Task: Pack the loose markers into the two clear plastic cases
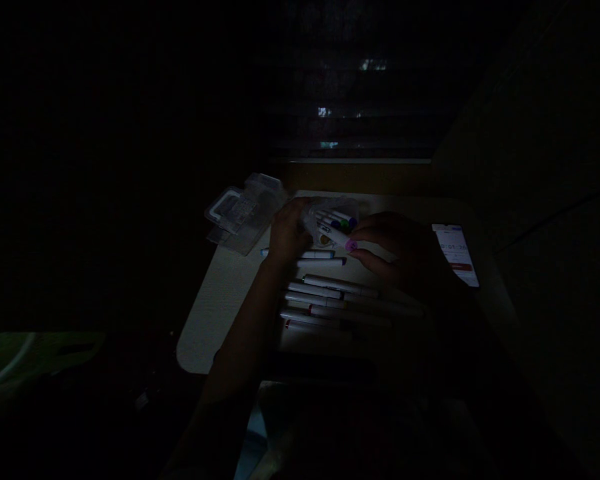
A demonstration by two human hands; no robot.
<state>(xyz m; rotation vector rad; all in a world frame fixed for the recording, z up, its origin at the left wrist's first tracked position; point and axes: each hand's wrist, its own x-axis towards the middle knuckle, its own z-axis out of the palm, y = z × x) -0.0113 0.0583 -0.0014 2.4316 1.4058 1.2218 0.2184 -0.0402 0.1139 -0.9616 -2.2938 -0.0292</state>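
Observation:
The scene is very dark. My left hand is wrapped round the side of a clear plastic case, which lies tilted with its mouth facing right. Several white markers with purple, blue and green ends show inside it. At the mouth, my right hand has its thumb and fingers closed about the pink end of a marker. Below the hands several loose markers lie roughly side by side on the table; a blue-ended marker is closest to my left wrist.
A clear plastic lid with a handle lies at the table's back left. A lit phone showing a timer is to the right of my right hand. The pale table has rounded corners, with a wall and dark window behind it.

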